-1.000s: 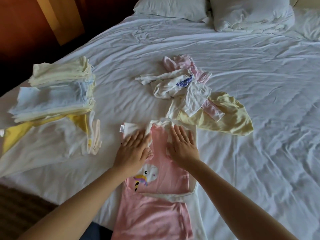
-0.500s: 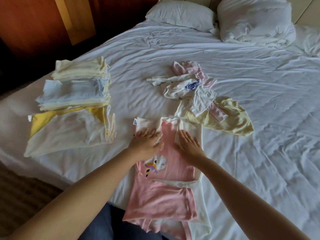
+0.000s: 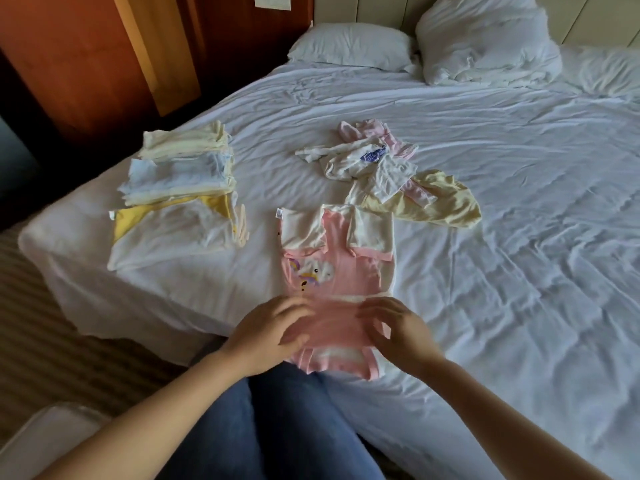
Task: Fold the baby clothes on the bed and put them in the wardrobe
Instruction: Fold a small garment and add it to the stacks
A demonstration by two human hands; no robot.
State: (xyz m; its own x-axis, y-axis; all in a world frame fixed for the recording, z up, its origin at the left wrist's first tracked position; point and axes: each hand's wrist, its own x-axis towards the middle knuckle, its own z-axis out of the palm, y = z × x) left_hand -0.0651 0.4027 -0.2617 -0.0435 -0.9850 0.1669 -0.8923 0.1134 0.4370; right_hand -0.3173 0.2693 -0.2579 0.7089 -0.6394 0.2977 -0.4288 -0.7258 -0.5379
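A pink baby garment with a unicorn print (image 3: pixel 337 271) lies flat at the bed's near edge, its cream sleeves folded in over the chest. My left hand (image 3: pixel 273 332) and my right hand (image 3: pixel 394 336) are at its lower end, fingers curled onto the pink fabric at either side. Whether they pinch it is blurred. A stack of folded cream, blue and yellow clothes (image 3: pixel 180 192) sits at the left. A loose heap of unfolded white, pink and yellow baby clothes (image 3: pixel 398 174) lies beyond the garment.
The white bed sheet (image 3: pixel 519 271) is rumpled, with open sheet to the right. Two pillows (image 3: pixel 349 45) lie at the head. Wooden panelling (image 3: pixel 86 57) stands at the left beyond the bed, and carpet (image 3: pixel 41 323) is below the bed corner.
Both hands have slid from the garment's chest down to its lower end. The view has pulled back and tilted up, showing more of the room.
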